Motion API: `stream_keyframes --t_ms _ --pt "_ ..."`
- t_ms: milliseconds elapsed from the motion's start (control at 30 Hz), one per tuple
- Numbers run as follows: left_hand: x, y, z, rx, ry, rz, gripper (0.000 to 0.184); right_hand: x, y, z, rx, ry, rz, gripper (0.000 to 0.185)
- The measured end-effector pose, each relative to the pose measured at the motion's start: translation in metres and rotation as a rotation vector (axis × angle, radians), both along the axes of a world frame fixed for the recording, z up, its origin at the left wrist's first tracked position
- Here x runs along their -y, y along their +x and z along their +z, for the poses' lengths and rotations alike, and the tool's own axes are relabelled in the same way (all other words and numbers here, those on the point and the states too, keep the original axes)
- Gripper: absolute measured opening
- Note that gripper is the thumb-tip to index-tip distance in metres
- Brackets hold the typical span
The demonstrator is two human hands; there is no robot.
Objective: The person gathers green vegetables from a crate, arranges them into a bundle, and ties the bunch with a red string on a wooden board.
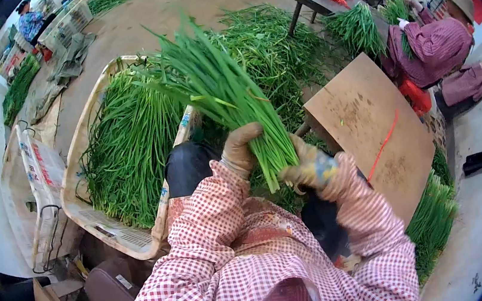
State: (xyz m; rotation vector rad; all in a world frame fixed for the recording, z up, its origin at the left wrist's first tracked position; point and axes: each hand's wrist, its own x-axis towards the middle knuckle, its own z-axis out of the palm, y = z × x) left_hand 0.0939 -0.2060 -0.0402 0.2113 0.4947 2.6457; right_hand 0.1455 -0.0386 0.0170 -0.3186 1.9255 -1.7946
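A thick bunch of chives (241,99) slants up and away in front of my lap, its leaf tips fanned out and its cut stems toward me. My left hand (242,147), in a tan work glove, is closed round the left side of the stems. At their lower right side, my right hand (312,169), in a soiled glove with blue and yellow patches, has its fingers curled against the stem ends. Some right fingertips are hidden. Beside my left knee stands a cream plastic crate (80,143) holding many loose chives (132,143).
To my right stands a board-topped table (371,134) with a red tie strip (384,146) on it. A heap of chives (267,45) covers the floor ahead. Another person (433,45) sits at the right. More chives (434,226) lie below the table. A white crate (39,175) leans at left.
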Motion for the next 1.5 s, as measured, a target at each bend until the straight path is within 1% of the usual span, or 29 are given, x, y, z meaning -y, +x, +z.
stream_keyframes --t_ms 67,100,167,200,233,300,333,433,500,533,567,633,700,767,800,833,900,967,1000,1033,1100,1167,1200,1233,1300,1333,1367,1433,1500 --pt "-0.006 0.0 -0.001 0.032 -0.066 0.043 0.05 0.011 0.006 -0.032 -0.121 -0.012 -0.117 0.109" --pt "-0.008 0.001 -0.001 0.075 -0.138 0.074 0.048 0.014 0.01 -0.043 -0.125 -0.015 -0.109 0.109" --pt "-0.009 0.002 -0.001 0.132 -0.12 0.018 0.046 0.022 0.016 -0.054 -0.272 0.097 -0.285 0.108" --pt "-0.011 0.002 0.001 0.108 -0.089 0.02 0.045 0.026 0.016 -0.052 -0.316 0.143 -0.329 0.096" --pt "-0.014 0.001 0.002 0.087 -0.057 0.021 0.045 0.026 0.013 -0.054 -0.315 0.137 -0.33 0.096" --pt "-0.016 -0.001 0.012 0.069 -0.067 0.043 0.047 0.022 0.004 -0.062 -0.348 0.333 -0.436 0.076" --pt "-0.016 -0.002 0.02 0.079 -0.071 0.016 0.048 0.017 -0.004 -0.08 -0.438 0.258 -0.432 0.058" --pt "-0.014 -0.005 0.009 0.03 -0.133 -0.015 0.05 0.026 0.001 -0.054 -0.382 0.133 -0.514 0.05" --pt "-0.013 0.007 -0.005 -0.041 -0.236 0.069 0.05 0.025 -0.006 -0.079 -0.281 -0.004 -0.51 0.051" --pt "-0.01 0.01 -0.015 0.134 -0.465 -0.142 0.065 0.027 -0.008 -0.092 -0.397 0.2 -0.52 0.055" --pt "-0.011 0.035 -0.021 0.092 -0.368 -0.137 0.058 0.031 -0.005 -0.103 -0.497 0.406 -0.523 0.06" --pt "-0.009 0.047 -0.021 -0.019 -0.401 -0.249 0.053 0.048 0.007 -0.112 -0.292 -0.097 -0.564 0.058" --pt "-0.009 0.059 -0.003 -0.036 -0.452 -0.288 0.052 0.051 0.02 -0.1 -0.271 0.01 -0.516 0.061" --pt "-0.013 0.07 0.011 0.282 -0.455 -0.145 0.054 0.05 0.024 -0.08 -0.276 0.114 -0.465 0.063" --pt "-0.01 0.069 0.011 0.307 -0.496 -0.131 0.054 0.05 0.024 -0.072 -0.284 0.163 -0.441 0.065" --pt "-0.008 0.067 0.01 0.3 -0.501 -0.135 0.054 0.05 0.023 -0.068 -0.294 0.211 -0.419 0.066" --pt "-0.004 0.064 0.004 0.16 -0.539 -0.084 0.052 0.044 0.017 -0.063 -0.363 0.536 -0.348 0.077" --pt "0.0 0.066 -0.001 0.196 -0.545 -0.089 0.052 0.032 0.021 -0.055 -0.637 0.75 -0.121 0.087" --pt "0.003 0.064 0.005 0.143 -0.553 -0.105 0.052 0.027 0.02 -0.059 -0.619 0.499 -0.072 0.093" --pt "0.005 0.063 0.008 0.091 -0.562 -0.12 0.052 0.02 0.02 -0.06 -0.62 0.496 -0.068 0.093" --pt "0.005 0.06 0.004 0.062 -0.51 -0.085 0.053 0.012 0.016 -0.052 -0.192 0.04 0.065 0.099" --pt "0.005 0.066 0.018 -0.028 -0.673 -0.023 0.051 0.007 0.008 -0.072 -0.15 0.148 0.085 0.091" --pt "0.01 0.062 -0.003 -0.076 -0.867 -0.085 0.054 0.008 0.009 -0.082 0.046 0.022 -0.089 0.084" --pt "0.01 0.067 -0.022 -0.086 -0.864 -0.091 0.054 0.008 0.01 -0.091 -0.059 -0.005 -0.096 0.077" --pt "0.008 0.073 -0.024 -0.348 -1.137 0.03 0.055 0.015 0.01 -0.091 -0.272 -0.053 -0.118 0.063" --pt "0.014 0.076 -0.024 -0.193 -1.005 -0.102 0.059 0.023 0.013 -0.091 -0.08 -0.294 -0.244 0.06" --pt "0.016 0.075 -0.022 -0.199 -1.008 -0.098 0.059 0.032 0.01 -0.082 0.114 -0.537 -0.361 0.057" --pt "0.023 0.078 -0.019 0.004 -0.572 -0.245 0.076 0.036 0.013 -0.089 0.137 -0.603 -0.352 0.053" --pt "0.027 0.083 -0.016 0.028 -0.473 -0.234 0.08 0.043 0.017 -0.062 0.252 -0.68 -0.357 0.061"
